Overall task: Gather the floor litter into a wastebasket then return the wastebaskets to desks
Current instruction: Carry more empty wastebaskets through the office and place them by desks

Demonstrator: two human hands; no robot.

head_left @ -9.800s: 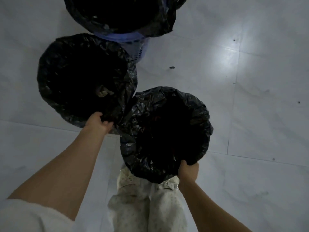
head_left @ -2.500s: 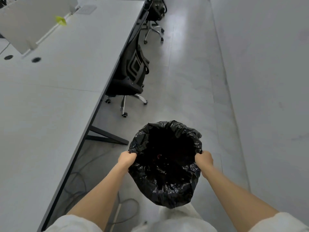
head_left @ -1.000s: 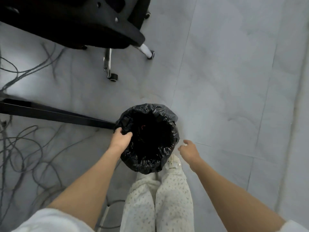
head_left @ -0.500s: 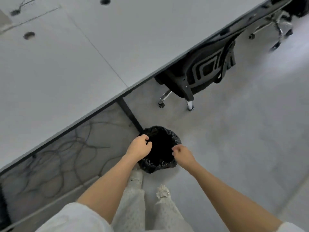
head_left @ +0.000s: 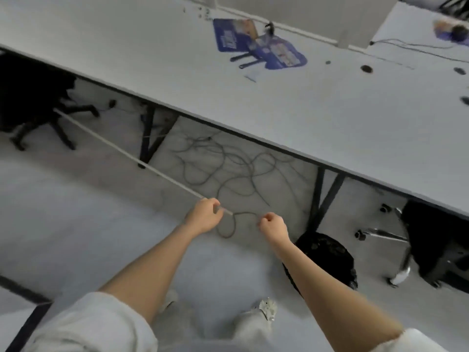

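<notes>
A wastebasket point(head_left: 327, 257) lined with a black bag stands on the floor at the right, beside a black desk leg point(head_left: 317, 199) and partly behind my right forearm. Both hands hang in the air in front of me, away from the basket. My left hand point(head_left: 203, 215) has its fingers loosely curled and holds nothing. My right hand point(head_left: 274, 227) is loosely curled too, with nothing in it. The long white desk point(head_left: 279, 97) runs across the view above them.
Loose cables point(head_left: 228, 168) lie tangled on the floor under the desk, with a pale strip point(head_left: 127, 153) running along it. Black office chairs stand at the left point(head_left: 30, 102) and right point(head_left: 436, 240). Blue papers point(head_left: 258, 44) lie on the desk. Pale floor spreads in front of my feet.
Both hands have let go of the wastebasket, which now stands on the floor by the desk leg. My view has swung left, putting the basket on my right.
</notes>
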